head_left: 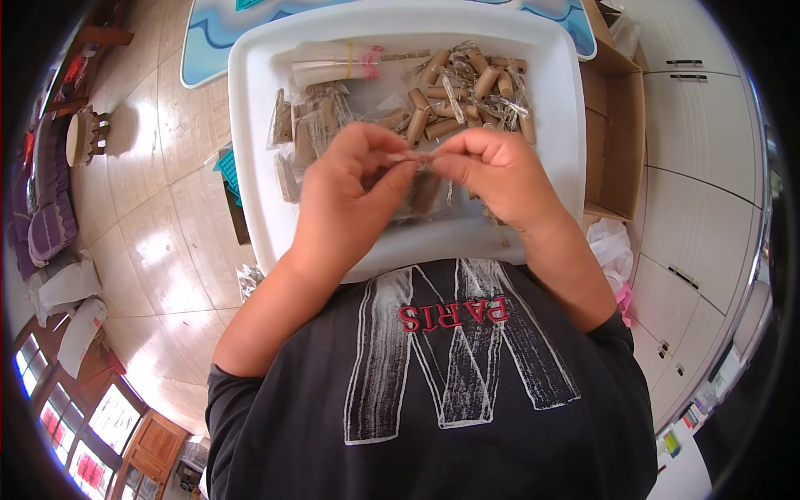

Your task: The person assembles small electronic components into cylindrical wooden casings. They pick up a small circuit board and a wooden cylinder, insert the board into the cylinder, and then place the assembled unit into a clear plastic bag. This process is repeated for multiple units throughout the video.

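Note:
My left hand (350,187) and my right hand (500,175) meet over a white plastic tub (249,183). Fingertips of both pinch the upper edge of a small clear plastic bag (424,198). Inside this bag hangs something dark brown, blurred and partly hidden. Beyond my right hand lies a loose pile of brown cylinders (450,108) with thin silvery metal pieces among them. Next to my left hand are several clear bags (310,132) with brown pieces in them. A bundle of flat clear bags (329,68) with pink ends and a yellow band rests near the tub's far side.
Under the tub's far end is a blue-and-white table (202,62). An open cardboard box (615,133) stands at the right, before white cabinets (700,125). A white plastic bag (611,248) lies below the box. Left are a tiled floor (158,200) and a small stool (83,137).

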`<move>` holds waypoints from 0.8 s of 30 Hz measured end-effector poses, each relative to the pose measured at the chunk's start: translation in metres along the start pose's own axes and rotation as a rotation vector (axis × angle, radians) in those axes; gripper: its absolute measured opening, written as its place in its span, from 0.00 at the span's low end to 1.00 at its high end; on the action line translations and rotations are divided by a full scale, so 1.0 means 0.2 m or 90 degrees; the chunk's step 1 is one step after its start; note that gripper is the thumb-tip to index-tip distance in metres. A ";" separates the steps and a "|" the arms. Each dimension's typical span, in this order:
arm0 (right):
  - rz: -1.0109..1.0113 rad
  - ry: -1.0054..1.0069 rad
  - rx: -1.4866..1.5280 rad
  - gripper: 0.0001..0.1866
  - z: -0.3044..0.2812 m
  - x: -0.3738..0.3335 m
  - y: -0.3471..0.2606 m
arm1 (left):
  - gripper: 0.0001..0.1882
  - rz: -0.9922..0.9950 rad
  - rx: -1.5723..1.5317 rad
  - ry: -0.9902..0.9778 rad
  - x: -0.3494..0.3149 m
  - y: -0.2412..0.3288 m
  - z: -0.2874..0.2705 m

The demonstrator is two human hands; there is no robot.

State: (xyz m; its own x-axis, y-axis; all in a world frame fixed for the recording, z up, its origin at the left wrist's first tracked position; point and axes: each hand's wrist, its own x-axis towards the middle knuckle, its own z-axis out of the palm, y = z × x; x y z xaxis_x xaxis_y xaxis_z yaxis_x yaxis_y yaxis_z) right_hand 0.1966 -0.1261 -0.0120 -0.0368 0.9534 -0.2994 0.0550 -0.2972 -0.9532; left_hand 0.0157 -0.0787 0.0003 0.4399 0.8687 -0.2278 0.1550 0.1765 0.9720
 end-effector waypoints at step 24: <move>-0.056 0.306 -0.019 0.14 -0.16 0.02 0.02 | 0.13 -0.008 0.408 -0.146 0.47 -0.09 0.14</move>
State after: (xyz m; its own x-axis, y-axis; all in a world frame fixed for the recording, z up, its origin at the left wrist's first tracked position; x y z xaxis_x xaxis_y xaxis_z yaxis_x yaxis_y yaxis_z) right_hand 0.2276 -0.1220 -0.0160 0.4215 0.8929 -0.1581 0.1013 -0.2196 -0.9703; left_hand 0.0783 -0.0138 -0.0405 0.6000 0.7360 -0.3135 0.6234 -0.1846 0.7598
